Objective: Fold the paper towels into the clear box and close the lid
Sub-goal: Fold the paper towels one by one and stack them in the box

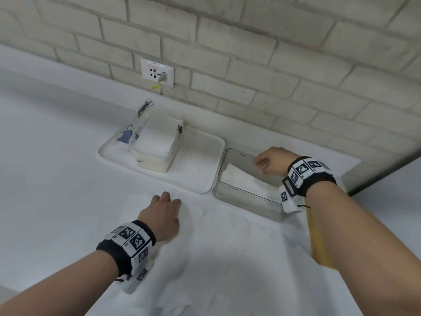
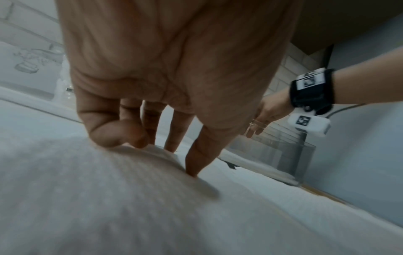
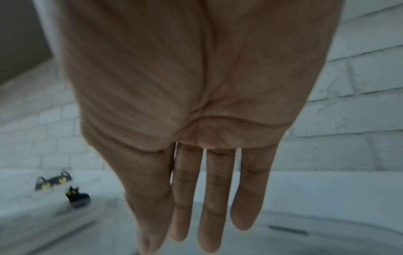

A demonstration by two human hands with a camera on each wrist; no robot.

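Fingertips of the left hand [image 1: 162,214] pin a loose paper towel [image 1: 230,238] to the counter [image 1: 57,160], grip spread and not clutching anything, I'd guess so it won't slide during folding. Right hand [image 1: 272,159] hovers over the clear box [image 1: 237,195], grip slack and empty, above a folded towel [image 1: 241,176] inside. No lid on yet.

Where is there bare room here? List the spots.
Bare: the right half of the tray, between the towel pack and the clear box; the counter left of the tray. Crowded: up front, the left hand is on a spread towel; the right hand hangs over the box.
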